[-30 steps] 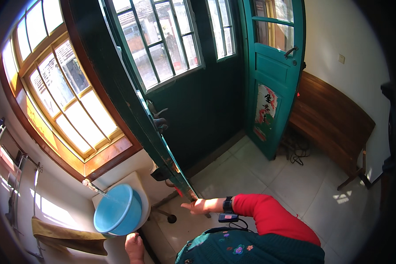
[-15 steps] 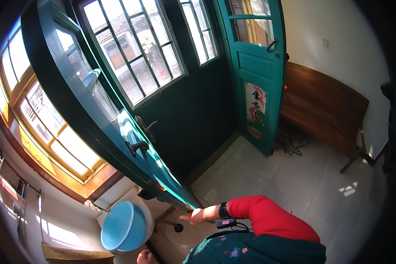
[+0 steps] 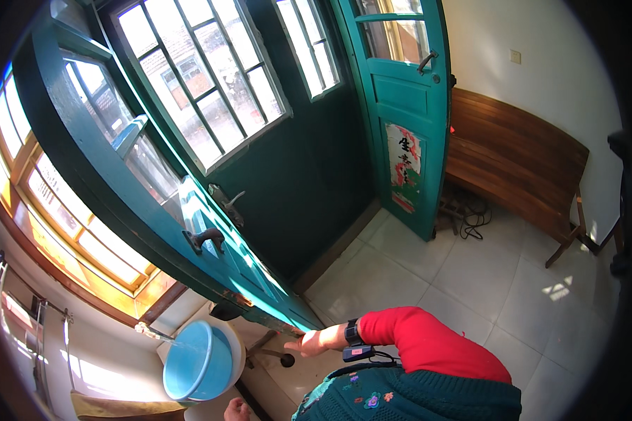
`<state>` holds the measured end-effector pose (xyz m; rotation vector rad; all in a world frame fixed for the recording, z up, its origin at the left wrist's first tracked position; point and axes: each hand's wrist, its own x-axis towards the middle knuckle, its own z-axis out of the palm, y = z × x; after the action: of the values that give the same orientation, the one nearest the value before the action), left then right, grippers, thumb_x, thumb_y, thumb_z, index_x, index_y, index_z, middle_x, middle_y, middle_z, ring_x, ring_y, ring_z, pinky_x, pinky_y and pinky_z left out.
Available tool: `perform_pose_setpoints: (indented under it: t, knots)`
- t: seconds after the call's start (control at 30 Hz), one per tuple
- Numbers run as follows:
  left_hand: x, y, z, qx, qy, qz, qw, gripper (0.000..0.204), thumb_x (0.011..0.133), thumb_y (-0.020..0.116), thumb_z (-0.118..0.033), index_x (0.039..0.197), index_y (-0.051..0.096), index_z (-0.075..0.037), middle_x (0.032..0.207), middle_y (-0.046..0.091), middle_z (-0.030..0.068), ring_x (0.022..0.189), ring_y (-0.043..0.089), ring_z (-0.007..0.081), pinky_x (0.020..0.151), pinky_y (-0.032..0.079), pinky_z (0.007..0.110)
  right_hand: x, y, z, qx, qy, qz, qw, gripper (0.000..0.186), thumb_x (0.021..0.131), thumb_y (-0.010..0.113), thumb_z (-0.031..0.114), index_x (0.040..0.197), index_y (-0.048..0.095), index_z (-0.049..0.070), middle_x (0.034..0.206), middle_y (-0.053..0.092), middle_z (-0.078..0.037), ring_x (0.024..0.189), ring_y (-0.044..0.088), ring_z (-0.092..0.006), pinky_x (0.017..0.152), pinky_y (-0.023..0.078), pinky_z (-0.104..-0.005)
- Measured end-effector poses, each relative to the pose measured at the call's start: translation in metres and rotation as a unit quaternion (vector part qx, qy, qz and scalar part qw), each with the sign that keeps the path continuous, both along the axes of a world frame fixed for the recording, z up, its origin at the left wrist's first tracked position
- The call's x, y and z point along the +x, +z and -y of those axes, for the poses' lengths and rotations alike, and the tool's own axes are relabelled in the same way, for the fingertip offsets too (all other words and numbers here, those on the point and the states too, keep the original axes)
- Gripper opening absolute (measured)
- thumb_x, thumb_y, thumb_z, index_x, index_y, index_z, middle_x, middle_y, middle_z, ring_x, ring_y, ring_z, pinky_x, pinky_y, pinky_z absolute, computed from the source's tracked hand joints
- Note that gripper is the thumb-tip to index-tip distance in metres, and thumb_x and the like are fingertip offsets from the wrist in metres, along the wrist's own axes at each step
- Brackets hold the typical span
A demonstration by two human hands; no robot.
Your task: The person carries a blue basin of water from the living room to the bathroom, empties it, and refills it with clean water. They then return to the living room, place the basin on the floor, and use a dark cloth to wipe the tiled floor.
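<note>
My right hand (image 3: 309, 344), in a red sleeve with a black wristband, grips the lower-left teal door (image 3: 239, 259) at its edge, one finger pointing out leftward. This door has glass panes and a dark handle (image 3: 205, 241). At the bottom edge, my left hand (image 3: 237, 410) is partly out of frame with curled fingers; whatever it may hold is hidden. It is nearest a blue plastic basin (image 3: 189, 358) on a white sink (image 3: 236, 337), under a tap (image 3: 154, 332) running water. A small dark device (image 3: 358, 354) with a cable sits by my right wrist.
A second teal door (image 3: 411, 98) stands at the back right beside a dark green barred-window door (image 3: 309, 175). A wooden bench (image 3: 512, 161) lines the right wall, cables (image 3: 477, 217) beneath it. Wood-framed window (image 3: 77, 224), wall rails (image 3: 35, 330) and brown cloth (image 3: 119, 407) are at left.
The near teal door has swung so that more of its glazed face shows. My view has shifted; the left window and basin sit lower, and my left hand shows less above the bottom edge.
</note>
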<state>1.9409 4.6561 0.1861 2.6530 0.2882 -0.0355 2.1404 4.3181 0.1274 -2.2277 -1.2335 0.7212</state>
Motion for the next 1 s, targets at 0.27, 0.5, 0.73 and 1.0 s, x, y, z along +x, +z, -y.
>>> perform_pose_setpoints:
  t: [0.27,0.5,0.73,1.0]
  knots:
    - [-0.01,0.016,0.029,-0.026,-0.043,0.076,0.996,0.031,0.083,0.051,-0.007,0.111,0.065,-0.005,0.095,0.068,0.0171,0.077,0.068,0.0278,0.077,0.053,0.038,-0.005,0.012,0.001,0.036,-0.008,0.007,0.999,0.048,0.092,0.046,0.02,0.137,0.038,0.006,0.101,0.066,-0.02,0.096,0.063,-0.0357,0.082,0.047,-0.0451]
    - [-0.01,-0.021,0.011,-0.147,0.049,0.062,0.986,0.029,0.086,0.047,0.001,0.106,0.066,-0.005,0.079,0.067,0.0108,0.068,0.065,0.0179,0.063,0.054,0.031,-0.009,0.018,0.005,-0.002,-0.032,-0.004,0.999,0.04,0.096,0.044,0.025,0.132,0.044,0.007,0.097,0.066,-0.015,0.093,0.063,-0.0316,0.082,0.047,-0.0392]
    - [-0.01,0.008,0.031,-0.163,0.131,0.012,0.978,0.016,0.084,0.054,-0.007,0.092,0.067,-0.001,0.063,0.064,0.013,0.055,0.064,0.0221,0.056,0.052,0.034,0.023,-0.111,-0.018,0.076,0.098,0.325,0.938,0.033,0.096,0.046,0.025,0.121,0.051,0.004,0.096,0.064,-0.014,0.094,0.062,-0.0271,0.098,0.042,-0.0417]
    - [-0.009,0.003,0.023,-0.141,0.136,0.012,0.98,0.014,0.084,0.053,-0.009,0.081,0.066,-0.003,0.058,0.062,0.0113,0.054,0.065,0.0214,0.055,0.052,0.035,0.011,-0.064,-0.004,0.028,-0.01,0.017,0.999,0.04,0.097,0.044,0.028,0.13,0.048,0.007,0.11,0.064,-0.015,0.107,0.059,-0.0303,0.101,0.039,-0.0405]
